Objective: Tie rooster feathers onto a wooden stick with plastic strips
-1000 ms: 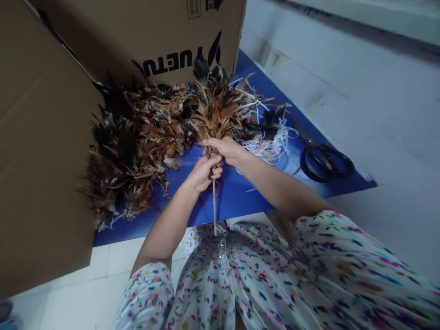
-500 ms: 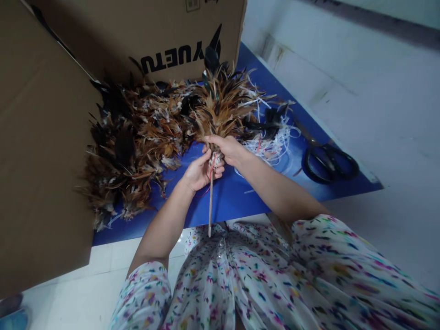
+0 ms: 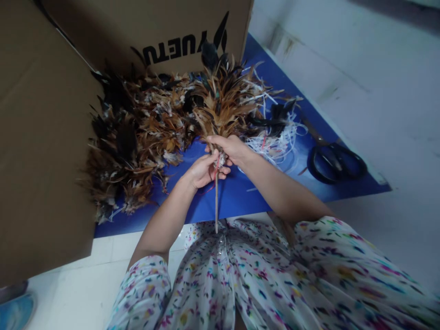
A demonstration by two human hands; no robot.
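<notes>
Two hands, one bunch, and the stick points straight back at the wearer

Head view, and here we are: the bunch point(image 3: 222, 103) fans out ahead of both hands, tips away from the wearer, its narrow base right in the grip. Out of that base comes the stick point(image 3: 216, 201), its long axis running back toward the wearer's body, very nearly in line with the feathers, free end over the clothing.

Look at the right hand point(image 3: 233, 147)! It is closed around the upper part of the bunch's base, thumb laid across, making it the nearer one to the fanned feathers. And the left hand point(image 3: 200, 172), just below on the wearer's side of the bunch, is narrowed on the bound base, thumb on top, fingers curled under; it is the nearer one to the stick's bare length. Red string point(image 3: 217, 171) shows at that thumb, with a loose bit trailing beneath the fingers; where its other end goes, I cannot tell.

Around the bunch, then: a feather pile point(image 3: 147, 123) to its left, the box point(image 3: 103, 23) behind, white strips point(image 3: 275, 149) close on its right, scissors point(image 3: 321, 140) farther right, handles toward the wearer. Under it all, the blue mat point(image 3: 240, 197).
</notes>
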